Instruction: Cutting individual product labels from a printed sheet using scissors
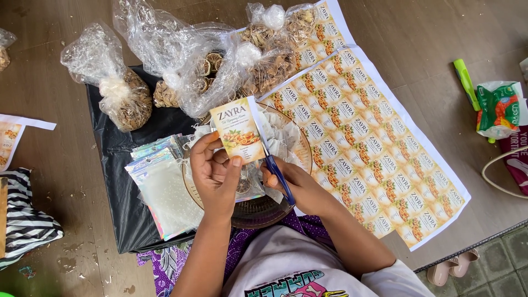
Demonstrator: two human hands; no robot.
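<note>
The left hand (215, 171) pinches a small printed paper label (237, 130) above the round woven tray (258, 212). The right hand (291, 181) grips blue-handled scissors (275, 165), blades at the label's edge. A crooked snip could clip the print or nick those left fingers (235, 163).

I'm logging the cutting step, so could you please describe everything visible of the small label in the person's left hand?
The small label is a rectangular paper piece, cream with an orange fruit picture and dark print. It is held upright and slightly tilted, pinched by the left hand over a round glass tray. Blue-handled scissors in the right hand run along its right edge.
</note>
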